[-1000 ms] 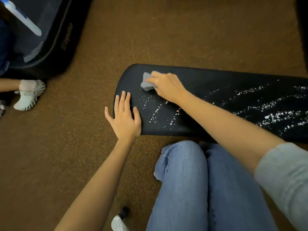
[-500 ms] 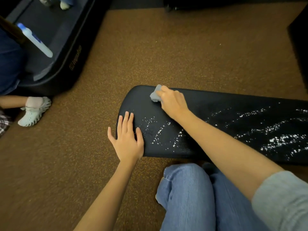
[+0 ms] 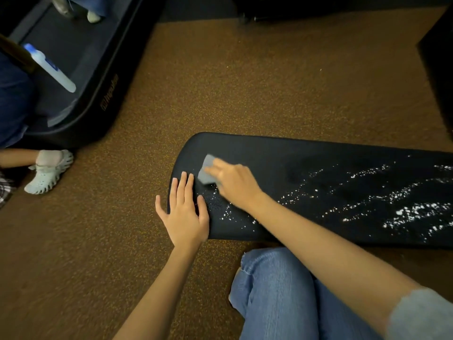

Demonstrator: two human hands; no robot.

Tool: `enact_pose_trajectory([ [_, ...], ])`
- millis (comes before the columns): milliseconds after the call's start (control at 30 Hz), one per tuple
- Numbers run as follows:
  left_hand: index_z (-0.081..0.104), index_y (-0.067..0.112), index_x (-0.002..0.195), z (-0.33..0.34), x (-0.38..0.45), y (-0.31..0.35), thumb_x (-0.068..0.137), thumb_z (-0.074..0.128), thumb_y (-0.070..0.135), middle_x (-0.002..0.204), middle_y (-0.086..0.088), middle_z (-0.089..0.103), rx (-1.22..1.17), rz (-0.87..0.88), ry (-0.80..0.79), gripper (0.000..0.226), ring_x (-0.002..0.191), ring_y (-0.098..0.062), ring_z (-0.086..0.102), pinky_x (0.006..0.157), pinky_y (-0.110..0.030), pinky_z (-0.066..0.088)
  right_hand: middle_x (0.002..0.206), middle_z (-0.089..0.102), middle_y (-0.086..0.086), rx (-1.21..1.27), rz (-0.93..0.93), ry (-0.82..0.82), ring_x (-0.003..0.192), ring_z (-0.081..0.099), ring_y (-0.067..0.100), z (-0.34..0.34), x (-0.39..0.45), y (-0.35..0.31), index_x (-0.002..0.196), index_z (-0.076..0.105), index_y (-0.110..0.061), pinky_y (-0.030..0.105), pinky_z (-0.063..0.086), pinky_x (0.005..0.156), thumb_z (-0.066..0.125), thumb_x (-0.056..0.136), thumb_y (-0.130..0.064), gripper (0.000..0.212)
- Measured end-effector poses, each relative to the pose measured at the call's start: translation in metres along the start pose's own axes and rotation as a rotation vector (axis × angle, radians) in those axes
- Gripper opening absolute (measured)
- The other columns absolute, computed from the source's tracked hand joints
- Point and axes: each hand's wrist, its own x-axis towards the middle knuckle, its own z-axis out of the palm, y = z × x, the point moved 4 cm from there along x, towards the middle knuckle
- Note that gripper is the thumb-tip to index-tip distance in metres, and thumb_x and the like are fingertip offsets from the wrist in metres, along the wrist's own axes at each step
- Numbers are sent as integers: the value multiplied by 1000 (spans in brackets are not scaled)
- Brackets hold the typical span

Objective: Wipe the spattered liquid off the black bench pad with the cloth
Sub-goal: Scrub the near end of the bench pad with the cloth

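Observation:
A long black bench pad [image 3: 306, 153] lies across the brown carpet. White spatter [image 3: 414, 212] covers its right part, and a few droplets [image 3: 226, 213] remain near its left end. My right hand [image 3: 235, 184] presses a small grey cloth [image 3: 207, 171] onto the pad near the left end. Fingers cover most of the cloth. My left hand [image 3: 183, 212] lies flat and open on the pad's left edge, fingers spread, just left of the cloth.
My knees in blue jeans [image 3: 282, 298] sit just in front of the pad. A black treadmill base [image 3: 98, 94] stands at the upper left. Another person's foot in a white clog [image 3: 49, 171] and a spray bottle [image 3: 50, 67] are at the left.
My right hand has slid the cloth from the pad's far edge toward me, over the droplets at the left end. Fewer droplets show there. The camera view has tilted up.

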Motion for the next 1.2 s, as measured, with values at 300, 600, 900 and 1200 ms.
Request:
enact_pose_trajectory([
  [300,33,30,154,0,1,-1,100,29,40,163,13,27,-11,3,-4,55,152,-7,17,121,-52,3,115,55,4,-97,192,96,84,64,34,-16,13,49,123,56,-21,42,52,63,45,94,-13,33],
  [600,32,29,154,1,0,0,99,27,41,163,13,26,17,13,-8,57,152,-7,18,122,-53,6,112,57,7,-113,-22,47,74,63,34,-6,39,33,118,60,-17,37,42,54,49,90,-10,31],
  [900,30,30,155,1,2,1,98,24,43,164,14,22,-4,11,-34,59,153,-6,13,122,-52,3,121,54,8,-103,-65,34,74,64,31,14,90,10,116,60,-12,33,35,53,51,89,-9,28],
  [1200,29,32,155,0,3,2,98,25,43,163,16,22,-6,-1,-41,58,152,-5,12,122,-53,2,98,56,-1,-58,-6,74,75,62,27,-12,107,42,89,61,-24,33,44,55,48,83,-7,22],
])
